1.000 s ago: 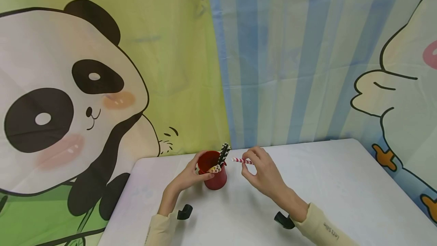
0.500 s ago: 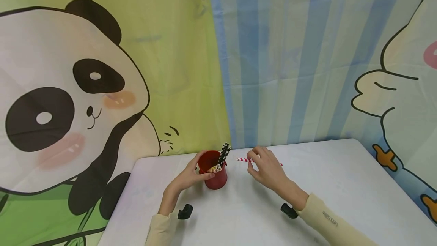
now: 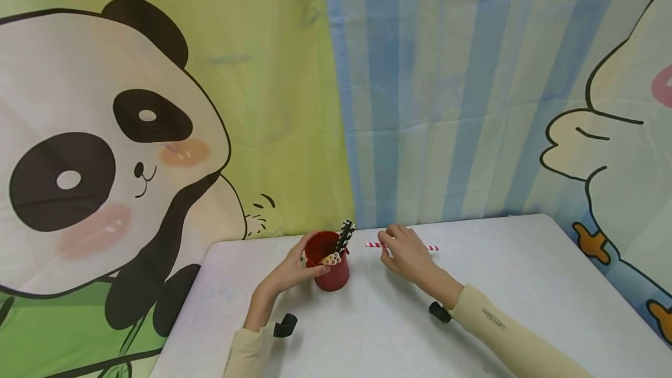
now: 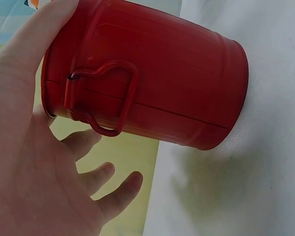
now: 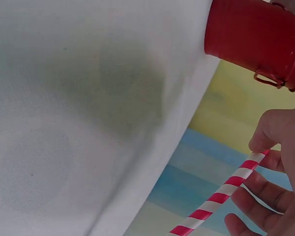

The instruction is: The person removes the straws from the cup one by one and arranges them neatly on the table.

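- My left hand (image 3: 286, 273) is wrapped around the red metal cup (image 3: 331, 267), thumb up by the rim and fingers curled round the side, so it's gripping the cup for sure.
- The left wrist view shows that cup (image 4: 147, 78) up close: ribbed wall, a little wire handle (image 4: 105, 96) on the side, base planted on the white counter (image 4: 255, 187).
- The cup sits upright toward the back of the counter (image 3: 367, 331), roughly in the middle, with a bunch of paper straws (image 3: 341, 241) sticking out, some black-and-white patterned, some pale yellow.
- My right hand (image 3: 406, 255) is just to the right of the cup, pinching a red-and-white striped straw (image 3: 431, 248) between thumb and fingertips.
- That straw lies about level, low over the counter, one end pointing toward the cup and the other poking out past my hand. Can't tell if it touches the surface.
- The right wrist view has the same straw (image 5: 221, 194) running diagonally out of my fingers (image 5: 265, 135), with the cup (image 5: 255, 37) off in the corner, clearly apart from it.
- Behind it all hangs a cartoon panda backdrop (image 3: 105, 156) and a blue striped curtain (image 3: 436, 92).
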Action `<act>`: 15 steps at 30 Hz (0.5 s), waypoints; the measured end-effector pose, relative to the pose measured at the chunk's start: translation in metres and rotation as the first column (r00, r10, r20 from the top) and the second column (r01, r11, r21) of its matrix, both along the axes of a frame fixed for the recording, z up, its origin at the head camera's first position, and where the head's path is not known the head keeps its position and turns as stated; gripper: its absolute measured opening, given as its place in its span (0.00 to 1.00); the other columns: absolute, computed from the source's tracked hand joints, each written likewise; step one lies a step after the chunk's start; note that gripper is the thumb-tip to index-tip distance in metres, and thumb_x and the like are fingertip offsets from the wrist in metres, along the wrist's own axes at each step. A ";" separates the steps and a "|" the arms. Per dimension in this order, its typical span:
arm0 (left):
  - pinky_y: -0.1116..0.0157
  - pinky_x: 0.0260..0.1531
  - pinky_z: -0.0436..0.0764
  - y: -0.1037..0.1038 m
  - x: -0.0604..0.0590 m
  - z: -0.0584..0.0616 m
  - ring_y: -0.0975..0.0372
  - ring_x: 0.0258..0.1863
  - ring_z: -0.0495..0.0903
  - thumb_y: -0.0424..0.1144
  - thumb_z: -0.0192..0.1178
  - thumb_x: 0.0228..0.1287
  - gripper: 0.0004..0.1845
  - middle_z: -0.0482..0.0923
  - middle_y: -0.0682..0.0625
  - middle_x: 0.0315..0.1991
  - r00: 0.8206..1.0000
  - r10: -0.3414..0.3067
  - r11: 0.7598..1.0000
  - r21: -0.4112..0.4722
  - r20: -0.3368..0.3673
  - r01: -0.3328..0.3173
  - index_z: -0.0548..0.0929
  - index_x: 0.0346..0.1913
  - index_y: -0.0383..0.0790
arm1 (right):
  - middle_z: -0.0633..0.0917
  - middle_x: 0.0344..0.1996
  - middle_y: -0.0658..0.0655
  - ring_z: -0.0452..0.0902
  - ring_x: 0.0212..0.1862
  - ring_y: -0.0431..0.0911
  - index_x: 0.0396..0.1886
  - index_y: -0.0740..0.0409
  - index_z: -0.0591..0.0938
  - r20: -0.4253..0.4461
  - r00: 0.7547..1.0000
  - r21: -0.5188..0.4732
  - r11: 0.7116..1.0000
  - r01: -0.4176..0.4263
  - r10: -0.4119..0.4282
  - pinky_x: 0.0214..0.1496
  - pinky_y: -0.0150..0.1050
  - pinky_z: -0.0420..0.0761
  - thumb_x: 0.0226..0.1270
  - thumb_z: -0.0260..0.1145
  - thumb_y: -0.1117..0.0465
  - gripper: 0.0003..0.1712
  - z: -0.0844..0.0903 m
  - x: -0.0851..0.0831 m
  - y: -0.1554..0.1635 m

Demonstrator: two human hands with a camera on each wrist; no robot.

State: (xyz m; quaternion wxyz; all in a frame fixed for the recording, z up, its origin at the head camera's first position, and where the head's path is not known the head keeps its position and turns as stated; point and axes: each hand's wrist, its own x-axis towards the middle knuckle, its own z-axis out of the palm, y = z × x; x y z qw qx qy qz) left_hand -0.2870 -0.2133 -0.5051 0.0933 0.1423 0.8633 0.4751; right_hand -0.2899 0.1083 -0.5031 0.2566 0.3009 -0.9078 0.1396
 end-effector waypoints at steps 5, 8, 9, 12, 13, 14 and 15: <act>0.37 0.69 0.65 0.000 0.000 0.000 0.54 0.74 0.60 0.56 0.74 0.54 0.48 0.66 0.60 0.70 1.000 -0.004 1.000 0.006 0.004 0.004 0.58 0.74 0.71 | 0.76 0.34 0.52 0.72 0.39 0.50 0.40 0.52 0.77 0.024 1.000 0.053 0.999 0.002 -0.003 0.42 0.47 0.75 0.59 0.65 0.65 0.10 -0.008 -0.012 -0.005; 0.37 0.68 0.65 0.000 0.000 0.000 0.54 0.74 0.60 0.56 0.74 0.54 0.48 0.66 0.60 0.70 1.000 -0.006 1.000 0.003 0.007 0.006 0.58 0.76 0.68 | 0.76 0.33 0.53 0.73 0.38 0.50 0.41 0.52 0.77 0.028 1.000 0.085 0.996 0.009 -0.012 0.42 0.47 0.75 0.59 0.66 0.65 0.11 -0.013 -0.020 -0.009; 0.37 0.68 0.65 0.000 0.000 0.001 0.54 0.74 0.60 0.56 0.74 0.54 0.49 0.66 0.60 0.70 1.000 -0.007 1.000 0.002 0.007 0.007 0.57 0.76 0.66 | 0.76 0.33 0.53 0.73 0.38 0.51 0.42 0.52 0.77 0.026 1.000 0.093 0.996 0.015 -0.018 0.42 0.48 0.75 0.60 0.66 0.65 0.11 -0.014 -0.023 -0.011; 0.36 0.68 0.65 0.001 0.001 0.002 0.53 0.74 0.60 0.56 0.74 0.54 0.51 0.66 0.58 0.71 1.000 -0.012 1.000 0.001 0.002 0.012 0.57 0.78 0.61 | 0.77 0.33 0.55 0.74 0.37 0.52 0.44 0.54 0.78 0.024 0.999 0.110 0.993 0.028 -0.031 0.41 0.49 0.76 0.60 0.67 0.65 0.13 -0.019 -0.030 -0.016; 0.36 0.68 0.65 0.001 0.000 0.002 0.52 0.74 0.60 0.56 0.74 0.54 0.51 0.66 0.57 0.71 1.000 -0.015 1.000 0.005 -0.003 0.015 0.57 0.78 0.60 | 0.77 0.33 0.55 0.75 0.38 0.52 0.45 0.54 0.79 0.021 0.999 0.120 0.992 0.034 -0.036 0.41 0.49 0.76 0.60 0.67 0.65 0.13 -0.020 -0.032 -0.019; 0.35 0.68 0.65 0.001 0.000 0.002 0.52 0.75 0.60 0.55 0.74 0.55 0.51 0.66 0.57 0.71 1.000 -0.016 1.000 0.007 -0.006 0.016 0.57 0.78 0.59 | 0.78 0.33 0.55 0.75 0.37 0.53 0.45 0.54 0.79 0.017 0.999 0.128 0.991 0.034 -0.036 0.40 0.49 0.76 0.60 0.66 0.65 0.13 -0.022 -0.034 -0.021; 0.35 0.68 0.64 0.001 0.001 0.002 0.52 0.75 0.60 0.55 0.74 0.54 0.50 0.66 0.57 0.71 1.000 -0.015 1.000 0.008 -0.006 0.015 0.57 0.78 0.60 | 0.78 0.33 0.56 0.75 0.37 0.53 0.45 0.55 0.79 0.019 0.999 0.136 0.990 0.032 -0.035 0.39 0.50 0.76 0.59 0.66 0.66 0.13 -0.023 -0.036 -0.023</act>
